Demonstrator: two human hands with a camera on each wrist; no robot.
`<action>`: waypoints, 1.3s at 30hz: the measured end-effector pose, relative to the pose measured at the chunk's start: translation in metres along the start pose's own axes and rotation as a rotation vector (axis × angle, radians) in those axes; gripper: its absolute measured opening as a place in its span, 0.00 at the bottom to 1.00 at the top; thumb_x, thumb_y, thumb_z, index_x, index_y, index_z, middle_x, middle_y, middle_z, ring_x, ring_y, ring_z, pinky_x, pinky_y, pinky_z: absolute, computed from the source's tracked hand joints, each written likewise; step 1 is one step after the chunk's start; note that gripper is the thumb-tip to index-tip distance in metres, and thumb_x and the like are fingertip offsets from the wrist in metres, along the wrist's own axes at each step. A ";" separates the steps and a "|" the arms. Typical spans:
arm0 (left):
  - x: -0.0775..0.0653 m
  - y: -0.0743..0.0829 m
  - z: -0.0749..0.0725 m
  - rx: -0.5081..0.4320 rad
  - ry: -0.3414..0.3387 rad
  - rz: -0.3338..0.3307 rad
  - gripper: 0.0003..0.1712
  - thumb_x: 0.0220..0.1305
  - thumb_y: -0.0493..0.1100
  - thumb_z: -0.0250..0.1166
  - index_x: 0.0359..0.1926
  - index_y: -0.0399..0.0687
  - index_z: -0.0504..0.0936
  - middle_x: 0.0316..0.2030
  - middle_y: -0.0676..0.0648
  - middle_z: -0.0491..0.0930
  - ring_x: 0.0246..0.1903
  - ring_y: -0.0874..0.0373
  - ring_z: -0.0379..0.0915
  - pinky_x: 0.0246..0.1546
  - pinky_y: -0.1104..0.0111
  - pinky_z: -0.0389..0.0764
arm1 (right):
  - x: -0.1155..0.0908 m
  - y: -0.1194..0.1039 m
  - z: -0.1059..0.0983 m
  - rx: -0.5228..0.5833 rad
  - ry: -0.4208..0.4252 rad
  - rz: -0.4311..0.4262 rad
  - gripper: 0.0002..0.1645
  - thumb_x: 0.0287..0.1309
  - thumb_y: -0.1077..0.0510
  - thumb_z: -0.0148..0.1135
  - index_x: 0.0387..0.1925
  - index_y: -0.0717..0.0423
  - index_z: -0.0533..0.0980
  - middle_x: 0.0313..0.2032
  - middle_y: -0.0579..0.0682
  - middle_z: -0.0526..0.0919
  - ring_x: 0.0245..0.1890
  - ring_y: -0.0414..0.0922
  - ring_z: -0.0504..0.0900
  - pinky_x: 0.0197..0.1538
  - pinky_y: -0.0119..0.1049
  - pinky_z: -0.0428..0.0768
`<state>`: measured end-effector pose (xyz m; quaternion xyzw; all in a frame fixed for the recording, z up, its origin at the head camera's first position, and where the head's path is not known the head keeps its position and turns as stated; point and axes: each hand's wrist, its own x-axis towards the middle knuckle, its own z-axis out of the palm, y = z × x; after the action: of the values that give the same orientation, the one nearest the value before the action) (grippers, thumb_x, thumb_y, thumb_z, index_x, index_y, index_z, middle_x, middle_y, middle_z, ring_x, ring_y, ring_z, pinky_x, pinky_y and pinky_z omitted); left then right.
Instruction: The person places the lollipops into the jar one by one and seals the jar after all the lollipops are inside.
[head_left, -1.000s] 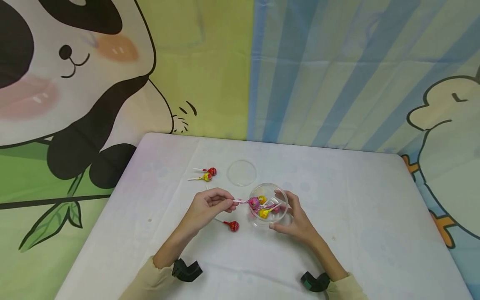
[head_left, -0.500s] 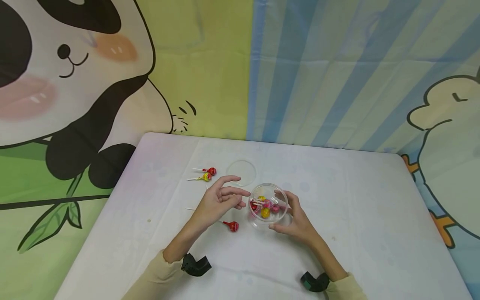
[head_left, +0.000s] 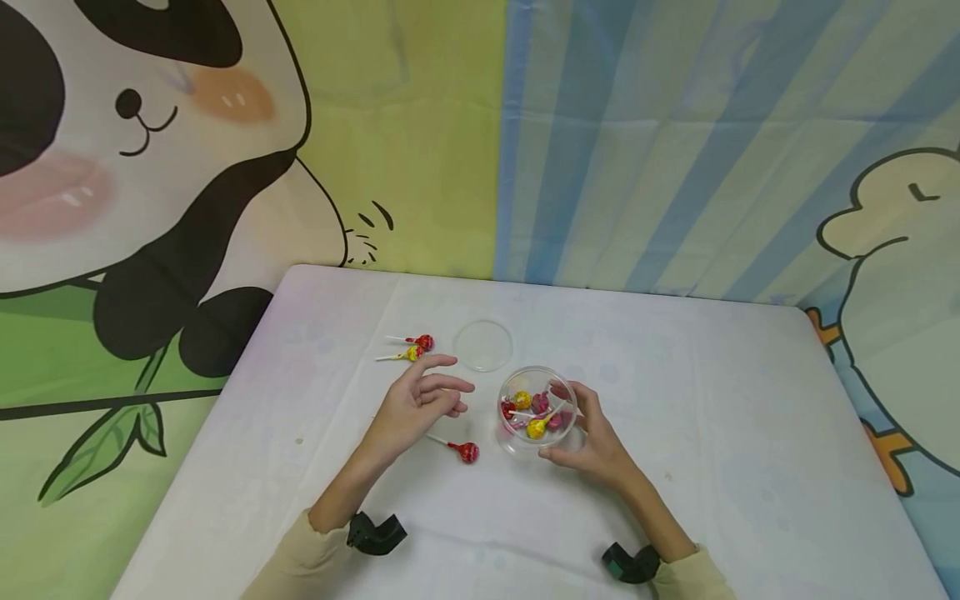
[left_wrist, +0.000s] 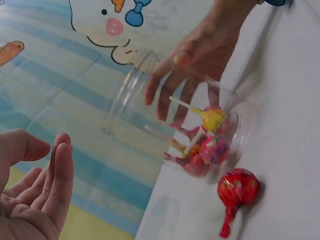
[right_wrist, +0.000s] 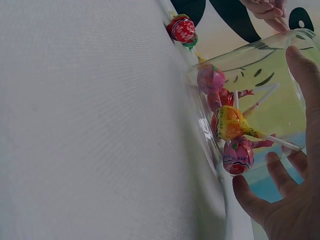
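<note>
A clear jar (head_left: 519, 446) stands on the table with several wrapped lollipops (head_left: 537, 427) inside it, pink, red and yellow. My right hand (head_left: 596, 437) grips the jar from its right side, fingers and thumb curved round the wall. To the left of the jar, my left hand (head_left: 408, 412) hovers with loosely bent fingers, holding nothing. In the left wrist view its fingers (left_wrist: 61, 175) are apart from the jar. A red lollipop (head_left: 468, 452) lies on the table between the left hand and the jar, its stick partly hidden by that hand.
Behind the left hand lie two more lollipops, one red (head_left: 424, 342) and one yellow (head_left: 413, 354). A round clear lid (head_left: 483, 346) rests flat behind the jar. The white tabletop (head_left: 735, 433) ends at a printed curtain (head_left: 637, 150) at the back.
The left hand let go of a pink lollipop, which is now in the jar, and has drawn back left from the rim. Lollipops inside have shifted. The right hand keeps its grip.
</note>
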<state>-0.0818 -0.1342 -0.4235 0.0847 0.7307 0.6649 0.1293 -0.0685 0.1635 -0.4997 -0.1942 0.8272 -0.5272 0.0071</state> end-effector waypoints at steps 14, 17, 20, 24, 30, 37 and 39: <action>-0.022 -0.055 -0.009 0.410 -0.034 0.080 0.14 0.61 0.36 0.65 0.49 0.45 0.80 0.42 0.46 0.86 0.35 0.64 0.83 0.39 0.75 0.82 | 0.000 0.000 0.000 -0.001 -0.004 0.008 0.58 0.40 0.59 0.78 0.68 0.56 0.53 0.68 0.57 0.67 0.70 0.58 0.62 0.59 0.65 0.72; -0.025 -0.061 -0.012 0.415 -0.028 0.086 0.13 0.61 0.36 0.66 0.48 0.46 0.80 0.43 0.47 0.86 0.36 0.66 0.83 0.39 0.74 0.82 | 0.001 0.000 0.000 -0.002 -0.002 0.009 0.58 0.40 0.59 0.78 0.68 0.57 0.53 0.68 0.57 0.67 0.70 0.58 0.62 0.59 0.65 0.72; -0.027 -0.064 -0.013 0.418 -0.026 0.092 0.13 0.61 0.36 0.66 0.47 0.46 0.80 0.43 0.47 0.86 0.36 0.65 0.83 0.39 0.74 0.83 | 0.001 0.000 0.000 -0.004 0.000 0.008 0.58 0.40 0.60 0.78 0.68 0.58 0.53 0.68 0.57 0.67 0.70 0.59 0.62 0.59 0.65 0.72; -0.031 -0.066 -0.011 0.540 0.026 0.098 0.14 0.58 0.34 0.68 0.46 0.46 0.81 0.41 0.50 0.85 0.31 0.67 0.80 0.35 0.75 0.82 | 0.001 0.001 0.000 -0.015 0.000 0.001 0.58 0.39 0.60 0.79 0.68 0.60 0.53 0.67 0.58 0.68 0.69 0.60 0.63 0.58 0.64 0.74; -0.038 -0.070 -0.002 0.905 0.063 0.074 0.13 0.54 0.38 0.72 0.41 0.55 0.83 0.38 0.61 0.80 0.23 0.72 0.67 0.23 0.79 0.69 | 0.002 0.003 0.000 -0.024 -0.004 -0.009 0.58 0.39 0.60 0.79 0.68 0.60 0.52 0.67 0.59 0.67 0.68 0.61 0.64 0.57 0.63 0.74; -0.038 -0.071 0.002 0.923 0.088 0.038 0.12 0.54 0.38 0.72 0.39 0.56 0.84 0.36 0.62 0.78 0.24 0.71 0.68 0.25 0.78 0.69 | 0.002 0.003 -0.001 -0.020 -0.005 -0.012 0.59 0.39 0.60 0.79 0.68 0.59 0.52 0.67 0.60 0.67 0.68 0.63 0.63 0.57 0.65 0.73; -0.038 -0.071 0.002 0.913 0.090 0.023 0.11 0.54 0.38 0.72 0.38 0.57 0.84 0.35 0.62 0.78 0.24 0.71 0.68 0.25 0.78 0.70 | 0.002 0.002 -0.001 -0.016 -0.007 -0.003 0.58 0.39 0.60 0.79 0.68 0.58 0.53 0.68 0.59 0.67 0.69 0.63 0.62 0.58 0.65 0.73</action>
<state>-0.0413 -0.1504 -0.4912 0.1121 0.9529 0.2792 0.0394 -0.0709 0.1645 -0.5011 -0.1974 0.8310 -0.5200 0.0079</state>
